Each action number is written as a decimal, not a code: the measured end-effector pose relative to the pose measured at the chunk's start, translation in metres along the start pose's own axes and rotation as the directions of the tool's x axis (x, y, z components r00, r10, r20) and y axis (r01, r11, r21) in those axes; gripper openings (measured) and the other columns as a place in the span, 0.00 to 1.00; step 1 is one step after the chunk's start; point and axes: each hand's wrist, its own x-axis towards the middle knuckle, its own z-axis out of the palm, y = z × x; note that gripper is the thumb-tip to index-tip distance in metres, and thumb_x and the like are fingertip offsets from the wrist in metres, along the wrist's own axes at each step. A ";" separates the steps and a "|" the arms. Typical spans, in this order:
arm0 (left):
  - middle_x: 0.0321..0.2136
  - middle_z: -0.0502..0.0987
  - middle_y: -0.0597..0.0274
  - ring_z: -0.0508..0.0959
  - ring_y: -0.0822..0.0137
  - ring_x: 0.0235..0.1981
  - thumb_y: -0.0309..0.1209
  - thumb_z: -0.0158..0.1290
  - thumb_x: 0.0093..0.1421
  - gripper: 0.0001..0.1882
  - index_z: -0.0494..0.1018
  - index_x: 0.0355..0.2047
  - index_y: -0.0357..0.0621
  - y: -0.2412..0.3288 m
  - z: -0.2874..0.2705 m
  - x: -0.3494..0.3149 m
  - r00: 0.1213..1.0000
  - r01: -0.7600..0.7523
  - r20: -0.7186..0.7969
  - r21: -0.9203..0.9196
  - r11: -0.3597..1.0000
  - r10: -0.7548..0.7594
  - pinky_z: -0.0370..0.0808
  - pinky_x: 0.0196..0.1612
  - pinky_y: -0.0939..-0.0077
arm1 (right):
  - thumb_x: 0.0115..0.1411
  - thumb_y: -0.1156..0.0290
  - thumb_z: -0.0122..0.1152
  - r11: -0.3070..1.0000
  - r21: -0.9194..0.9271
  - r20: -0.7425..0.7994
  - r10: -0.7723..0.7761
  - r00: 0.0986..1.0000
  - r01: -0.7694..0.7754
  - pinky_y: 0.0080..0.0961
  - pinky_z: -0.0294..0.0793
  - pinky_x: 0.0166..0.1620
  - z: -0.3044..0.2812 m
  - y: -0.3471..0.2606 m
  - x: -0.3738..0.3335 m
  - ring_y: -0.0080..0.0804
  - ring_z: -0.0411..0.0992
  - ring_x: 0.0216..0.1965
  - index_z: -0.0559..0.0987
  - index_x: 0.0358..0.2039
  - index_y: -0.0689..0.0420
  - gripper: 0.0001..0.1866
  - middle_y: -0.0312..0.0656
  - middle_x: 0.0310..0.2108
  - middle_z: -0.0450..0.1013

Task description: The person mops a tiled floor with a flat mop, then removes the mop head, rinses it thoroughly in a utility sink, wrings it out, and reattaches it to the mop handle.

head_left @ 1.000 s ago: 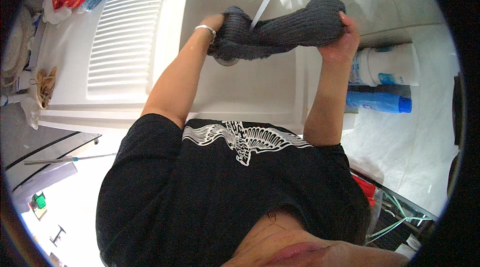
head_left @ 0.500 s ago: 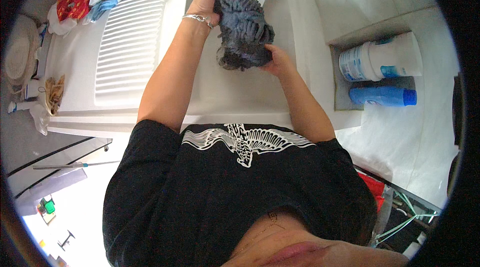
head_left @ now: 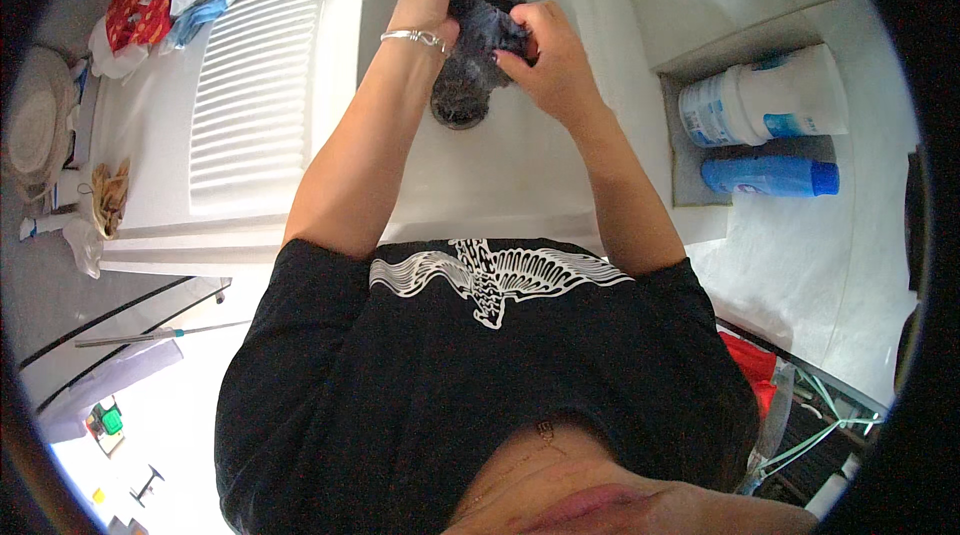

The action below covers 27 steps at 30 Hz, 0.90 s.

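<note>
Both hands: left hand point(head_left: 432, 3), right hand point(head_left: 545, 57) clutch bunched dark cloth point(head_left: 478, 40), apparently wet, over white sink point(head_left: 520, 175).

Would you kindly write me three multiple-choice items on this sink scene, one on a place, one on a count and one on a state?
1. Where is the dark knitted cloth?
A. Over the white sink basin
B. On the ribbed drainboard
C. On the floor

2. How many containers lie in the recess to the person's right?
A. One
B. Two
C. Four

3. In what state is the cloth?
A. Spread flat
B. Hanging from a hook
C. Bunched between both hands

Answers:
1. A: the left hand and right hand hold it above the basin, over the drain.
2. B: a white tub and a blue bottle lie there on their sides.
3. C: the cloth is a tight wad gripped from both sides.
</note>
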 end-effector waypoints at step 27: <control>0.39 0.71 0.49 0.70 0.52 0.42 0.31 0.40 0.56 0.16 0.65 0.39 0.31 -0.005 0.017 0.009 0.960 0.221 0.277 -0.677 0.702 -0.036 0.62 0.51 0.57 | 0.42 0.76 0.55 0.948 -0.019 -0.345 0.292 0.892 -0.317 0.31 0.69 0.35 0.024 0.039 0.035 0.40 0.71 0.30 0.69 0.32 0.61 0.13 0.48 0.28 0.71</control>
